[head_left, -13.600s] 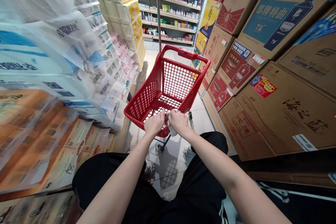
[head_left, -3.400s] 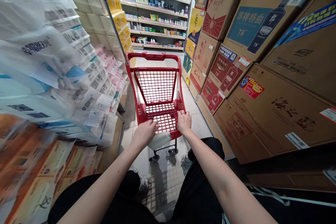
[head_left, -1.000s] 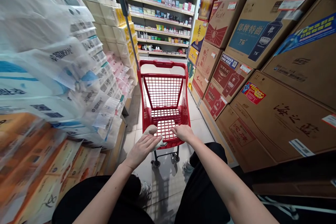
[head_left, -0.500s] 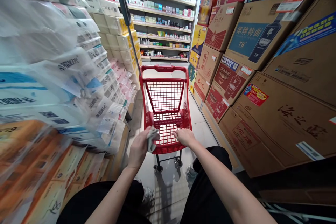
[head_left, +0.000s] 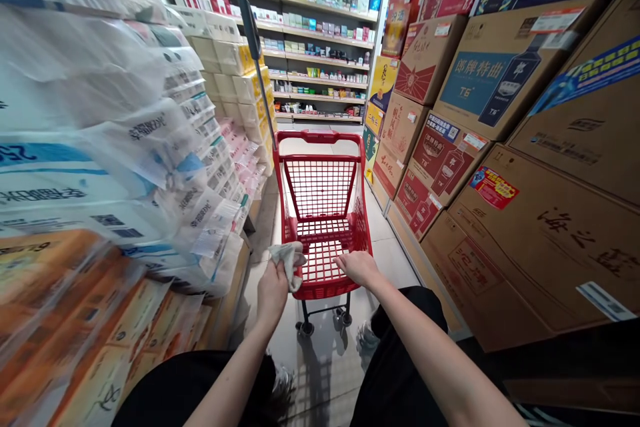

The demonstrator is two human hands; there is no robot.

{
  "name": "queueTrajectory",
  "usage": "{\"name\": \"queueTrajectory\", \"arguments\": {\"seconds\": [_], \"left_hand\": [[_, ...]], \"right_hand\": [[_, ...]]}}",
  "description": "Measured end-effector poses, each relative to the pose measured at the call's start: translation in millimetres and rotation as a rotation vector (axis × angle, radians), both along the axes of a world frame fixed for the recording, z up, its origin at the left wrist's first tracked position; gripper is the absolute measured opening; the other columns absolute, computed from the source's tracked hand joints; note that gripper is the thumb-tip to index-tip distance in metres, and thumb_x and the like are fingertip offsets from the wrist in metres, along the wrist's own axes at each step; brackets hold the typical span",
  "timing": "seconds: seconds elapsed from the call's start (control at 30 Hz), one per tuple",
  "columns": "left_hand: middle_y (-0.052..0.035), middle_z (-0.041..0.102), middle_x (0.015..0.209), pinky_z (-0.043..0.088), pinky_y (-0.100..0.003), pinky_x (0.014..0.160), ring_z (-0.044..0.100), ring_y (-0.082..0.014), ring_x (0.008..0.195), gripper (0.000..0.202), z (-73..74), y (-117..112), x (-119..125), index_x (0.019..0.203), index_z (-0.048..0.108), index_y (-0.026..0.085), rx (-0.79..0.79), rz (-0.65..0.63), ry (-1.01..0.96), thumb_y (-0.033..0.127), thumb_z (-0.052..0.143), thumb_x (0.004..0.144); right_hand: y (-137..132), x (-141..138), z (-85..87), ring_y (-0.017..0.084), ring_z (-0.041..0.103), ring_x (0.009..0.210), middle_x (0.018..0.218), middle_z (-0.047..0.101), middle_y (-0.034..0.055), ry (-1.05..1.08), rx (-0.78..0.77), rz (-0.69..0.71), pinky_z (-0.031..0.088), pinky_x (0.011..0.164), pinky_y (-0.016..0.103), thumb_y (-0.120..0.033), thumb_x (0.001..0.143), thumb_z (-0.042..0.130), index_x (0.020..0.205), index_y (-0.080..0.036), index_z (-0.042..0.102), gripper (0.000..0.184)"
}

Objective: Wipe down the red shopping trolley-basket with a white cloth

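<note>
A small red shopping cart point(head_left: 320, 220) with a grid basket stands in front of me, its near end towards my legs. In my left hand point(head_left: 271, 295) is a crumpled greyish-white cloth point(head_left: 287, 265), pinched between the fingers at the basket's near left corner. Part of the cloth hangs down beside the red rim. Over the near right corner lies my right hand point(head_left: 357, 268), its fingers curled on the rim and the thumb side pointing left. Its fingertips are partly hidden. The grid floor of the basket shows between the two hands.
Plastic-wrapped tissue packs point(head_left: 150, 140) are piled close on the left, with orange packs point(head_left: 55, 293) below. Stacked cartons point(head_left: 500, 227) line the right side. Shelves of small goods point(head_left: 320, 47) stand beyond the cart. A thin dark pole point(head_left: 254, 40) rises at the cart's far left corner.
My left hand has turned, and more of the cloth now spreads above the fingers. My right hand keeps its place on the cart. The whole view has shifted slightly.
</note>
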State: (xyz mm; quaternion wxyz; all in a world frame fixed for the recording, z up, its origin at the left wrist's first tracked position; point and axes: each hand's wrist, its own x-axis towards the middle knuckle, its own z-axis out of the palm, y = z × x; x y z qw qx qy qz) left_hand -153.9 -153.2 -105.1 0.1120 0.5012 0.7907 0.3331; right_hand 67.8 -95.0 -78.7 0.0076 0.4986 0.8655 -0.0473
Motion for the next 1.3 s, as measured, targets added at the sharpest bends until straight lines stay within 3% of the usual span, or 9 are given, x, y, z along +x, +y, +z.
{"name": "queueTrajectory", "arguments": {"seconds": [0.13, 0.23, 0.33, 0.47, 0.57, 0.7, 1.03, 1.2, 1.3], "left_hand": [[-0.0103, 0.061, 0.079, 0.045, -0.031, 0.07, 0.059, -0.0218, 0.08, 0.029, 6.3, 25.1, -25.6, 0.079, 0.056, 0.015, -0.102, 0.107, 0.106, 0.027, 0.033, 0.089], [-0.0127, 0.057, 0.09, 0.045, -0.033, 0.08, 0.056, -0.0227, 0.09, 0.034, 6.4, 19.8, -12.8, 0.083, 0.057, 0.012, 0.01, 0.136, 0.171, 0.033, 0.031, 0.091], [-0.0138, 0.054, 0.097, 0.045, -0.034, 0.081, 0.055, -0.0238, 0.092, 0.037, 5.7, 4.9, 12.1, 0.103, 0.053, 0.009, 0.109, 0.073, 0.328, 0.038, 0.034, 0.09], [-0.017, 0.055, 0.097, 0.046, -0.034, 0.075, 0.056, -0.027, 0.09, 0.034, 11.3, 6.1, 23.4, 0.102, 0.049, 0.004, -0.046, 0.049, 0.536, 0.033, 0.038, 0.088], [-0.0182, 0.057, 0.096, 0.046, -0.034, 0.071, 0.058, -0.0269, 0.088, 0.03, 20.3, 26.5, 16.4, 0.101, 0.048, 0.004, -0.171, 0.083, 0.562, 0.029, 0.038, 0.088], [-0.019, 0.058, 0.099, 0.046, -0.034, 0.073, 0.059, -0.0265, 0.09, 0.029, 27.3, 50.5, 9.3, 0.104, 0.046, 0.004, -0.197, 0.155, 0.544, 0.025, 0.036, 0.088], [-0.017, 0.056, 0.099, 0.044, -0.034, 0.075, 0.059, -0.0267, 0.09, 0.023, 8.1, 28.5, 19.7, 0.1, 0.046, 0.007, -0.175, 0.063, 0.618, 0.024, 0.036, 0.087], [-0.0163, 0.057, 0.095, 0.045, -0.033, 0.073, 0.06, -0.0255, 0.086, 0.021, 11.4, 20.3, 27.3, 0.098, 0.047, 0.008, -0.175, 0.045, 0.635, 0.018, 0.035, 0.086], [-0.0174, 0.059, 0.092, 0.044, -0.033, 0.07, 0.061, -0.025, 0.084, 0.022, 17.1, 29.2, 22.4, 0.097, 0.048, 0.007, -0.185, 0.063, 0.649, 0.015, 0.031, 0.086]], "right_hand": [[-1.1, 1.6, -2.0, 0.015, 0.065, 0.074, 0.079, 0.071, 0.0032, 0.007, 0.043, -0.003, 0.041, 0.068, 0.023, -0.042, 0.098, 0.021, 0.082, -0.022, 0.067, 0.053], [-1.0, 4.7, -3.8, 0.015, 0.065, 0.071, 0.076, 0.07, 0.0026, 0.023, 0.056, 0.009, 0.04, 0.065, 0.023, -0.041, 0.098, 0.022, 0.078, -0.022, 0.067, 0.053], [-2.0, 7.9, -3.7, 0.015, 0.065, 0.071, 0.077, 0.071, 0.0026, 0.024, 0.059, 0.016, 0.041, 0.065, 0.023, -0.041, 0.098, 0.022, 0.079, -0.022, 0.066, 0.052], [-5.3, 8.5, -2.7, 0.015, 0.066, 0.071, 0.076, 0.071, 0.0027, 0.024, 0.055, 0.027, 0.042, 0.066, 0.023, -0.041, 0.098, 0.024, 0.081, -0.021, 0.066, 0.05], [-7.0, 4.5, -3.0, 0.015, 0.066, 0.069, 0.075, 0.071, 0.0027, 0.027, 0.062, 0.043, 0.043, 0.066, 0.023, -0.04, 0.098, 0.023, 0.08, -0.021, 0.066, 0.05], [-5.3, 0.0, -4.1, 0.016, 0.066, 0.071, 0.076, 0.071, 0.0038, 0.023, 0.063, 0.044, 0.043, 0.068, 0.024, -0.04, 0.098, 0.023, 0.08, -0.021, 0.066, 0.051], [-13.7, -6.5, -3.8, 0.016, 0.067, 0.07, 0.076, 0.071, 0.005, 0.102, 0.079, -0.063, 0.044, 0.064, 0.023, -0.042, 0.099, 0.02, 0.087, -0.019, 0.066, 0.052], [-37.6, -31.9, -9.3, 0.019, 0.067, 0.069, 0.074, 0.071, 0.008, 0.11, 0.12, 0.173, 0.045, 0.066, 0.027, -0.047, 0.096, 0.025, 0.08, -0.017, 0.069, 0.056], [-46.5, -36.0, -11.0, 0.019, 0.066, 0.069, 0.075, 0.07, 0.0074, 0.117, 0.146, 0.311, 0.045, 0.065, 0.029, -0.041, 0.096, 0.026, 0.078, -0.016, 0.068, 0.052]]}}
